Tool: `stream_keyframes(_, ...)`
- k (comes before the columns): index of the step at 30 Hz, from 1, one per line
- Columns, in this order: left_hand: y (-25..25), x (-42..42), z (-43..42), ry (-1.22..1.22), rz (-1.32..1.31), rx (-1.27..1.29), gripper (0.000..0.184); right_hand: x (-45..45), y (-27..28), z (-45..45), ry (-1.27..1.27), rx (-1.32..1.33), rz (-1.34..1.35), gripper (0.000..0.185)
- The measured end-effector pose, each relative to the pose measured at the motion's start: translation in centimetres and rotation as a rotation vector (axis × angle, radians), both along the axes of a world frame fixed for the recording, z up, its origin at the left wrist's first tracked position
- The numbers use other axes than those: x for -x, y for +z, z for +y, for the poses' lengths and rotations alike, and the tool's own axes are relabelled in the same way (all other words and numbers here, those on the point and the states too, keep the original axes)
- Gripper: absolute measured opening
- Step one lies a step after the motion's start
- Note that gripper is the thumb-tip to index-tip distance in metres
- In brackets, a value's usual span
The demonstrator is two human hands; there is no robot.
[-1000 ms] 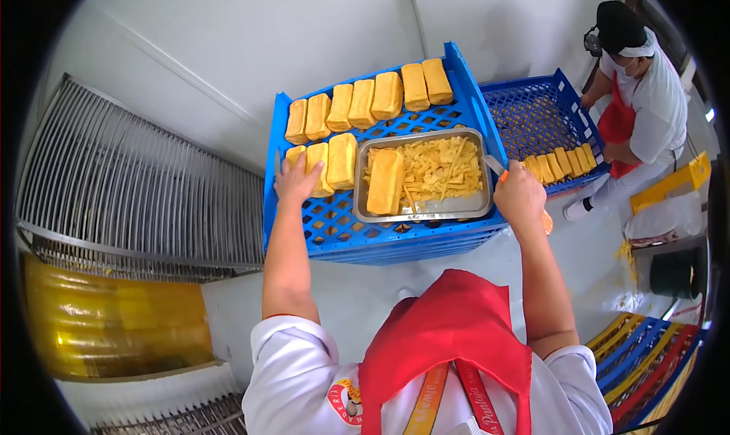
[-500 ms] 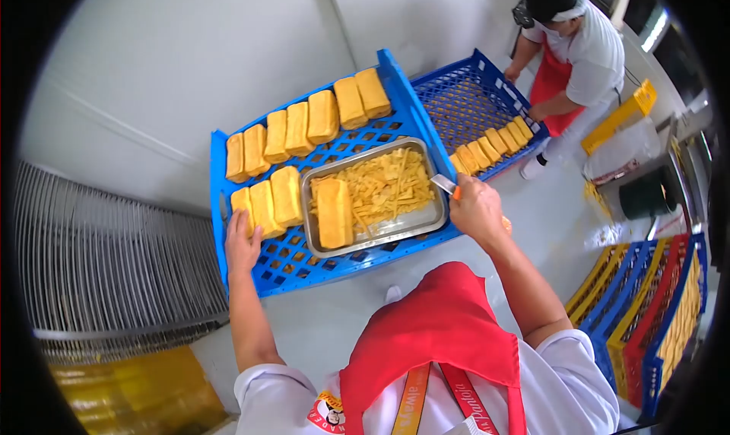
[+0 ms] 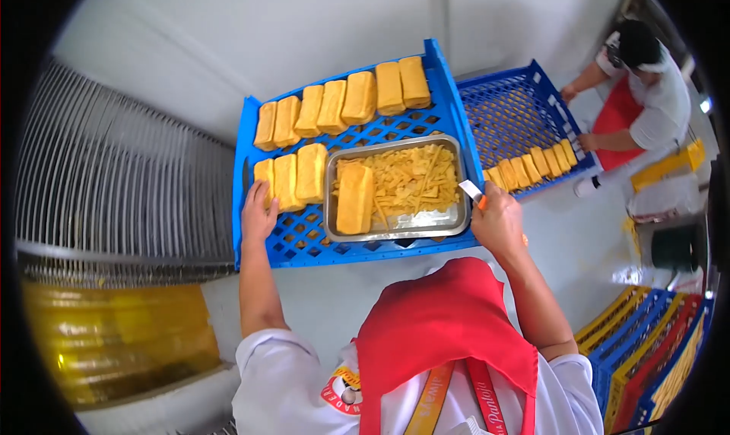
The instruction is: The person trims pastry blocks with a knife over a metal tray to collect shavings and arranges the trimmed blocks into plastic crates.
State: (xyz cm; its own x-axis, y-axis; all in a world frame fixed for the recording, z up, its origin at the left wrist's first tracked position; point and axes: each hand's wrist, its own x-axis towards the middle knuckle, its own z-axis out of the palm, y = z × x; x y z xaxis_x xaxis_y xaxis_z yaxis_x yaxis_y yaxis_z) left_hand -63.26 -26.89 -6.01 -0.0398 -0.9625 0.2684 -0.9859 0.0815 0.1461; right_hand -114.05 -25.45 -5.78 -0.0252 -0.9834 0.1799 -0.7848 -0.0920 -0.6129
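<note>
My left hand [image 3: 259, 213] is at the left end of the front row in a light-blue crate [image 3: 293, 250], its thumb and fingers around the near end of a small bread loaf [image 3: 264, 178]. My right hand [image 3: 498, 220] is closed on a knife [image 3: 471, 191] with an orange handle and a short, wide blade. That hand is at the crate's right side. Inside the crate sits a steel tray [image 3: 395, 236] filled with bread trimmings [image 3: 414, 180]. One trimmed loaf [image 3: 354, 199] lies across the tray's left end. More loaves [image 3: 359, 99] stand in a back row.
Beyond the right wall, a dark-blue crate [image 3: 506, 115] holds a row of small loaves [image 3: 532, 166]. A co-worker [image 3: 646, 93] in a red apron grips that crate. Wire racks [image 3: 129, 176] stand at left. Stacked coloured crates [image 3: 646, 351] are at lower right.
The camera view has turned, so the crates appear further right and slightly higher. My left hand stays at the same loaf, and my right hand keeps the knife.
</note>
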Motion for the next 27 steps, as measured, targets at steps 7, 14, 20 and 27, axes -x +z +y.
stream_keyframes(7,-0.3,2.5,-1.2,0.263,0.060,-0.032,0.057,1.0,-2.9,-0.8,0.053,0.047,0.074,0.015)
stream_keyframes(14,-1.3,9.2,-0.9,0.736,0.027,-0.242,0.104,1.7,-4.6,-1.9,0.047,0.039,0.104,0.016)
stream_keyframes(20,-1.6,5.9,0.7,0.586,0.141,-0.299,0.131,-2.7,1.6,1.2,0.131,0.203,0.054,0.027)
stream_keyframes(27,-0.7,6.8,0.7,0.526,-0.003,-0.174,0.112,-14.0,-1.6,-4.0,0.333,-0.378,0.054,0.053)
